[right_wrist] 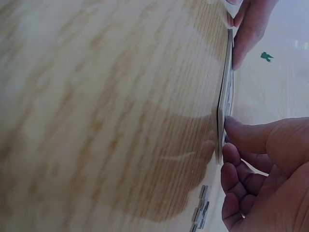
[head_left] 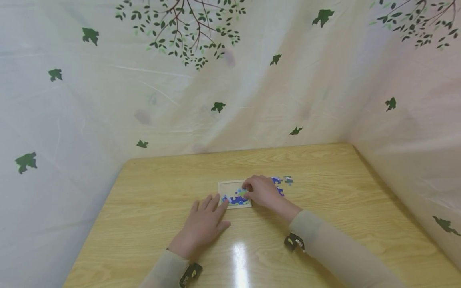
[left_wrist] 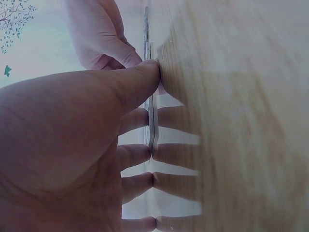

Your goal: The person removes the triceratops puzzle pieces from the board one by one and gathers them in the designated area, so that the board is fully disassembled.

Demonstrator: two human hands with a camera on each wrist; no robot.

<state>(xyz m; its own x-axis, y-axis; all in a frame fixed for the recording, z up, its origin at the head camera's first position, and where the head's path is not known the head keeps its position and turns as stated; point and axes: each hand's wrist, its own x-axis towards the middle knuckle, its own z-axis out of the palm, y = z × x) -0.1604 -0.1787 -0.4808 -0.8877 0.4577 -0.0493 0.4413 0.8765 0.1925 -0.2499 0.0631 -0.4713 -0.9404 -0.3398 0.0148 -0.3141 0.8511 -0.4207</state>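
Observation:
A small jigsaw puzzle in a pale wooden tray point(head_left: 235, 207) lies flat on the table, its lower part filled with blue and purple pieces. My left hand point(head_left: 203, 224) rests at the tray's left side, fingers spread and straight, one fingertip on its lower left corner. Over the tray's right side, my right hand point(head_left: 264, 192) pinches a greenish puzzle piece point(head_left: 242, 193) between thumb and fingers, low at the puzzle's surface. The right wrist view shows the thumb point(right_wrist: 251, 137) right at the tray's face with the other fingers curled; the piece is hidden there.
Loose puzzle pieces point(head_left: 288, 180) lie right of the tray, some partly covered by my right hand. The wooden table point(head_left: 162, 180) reaches back to a pale curtain point(head_left: 252, 88) printed with leaves and birds. Curtain also hangs along both sides.

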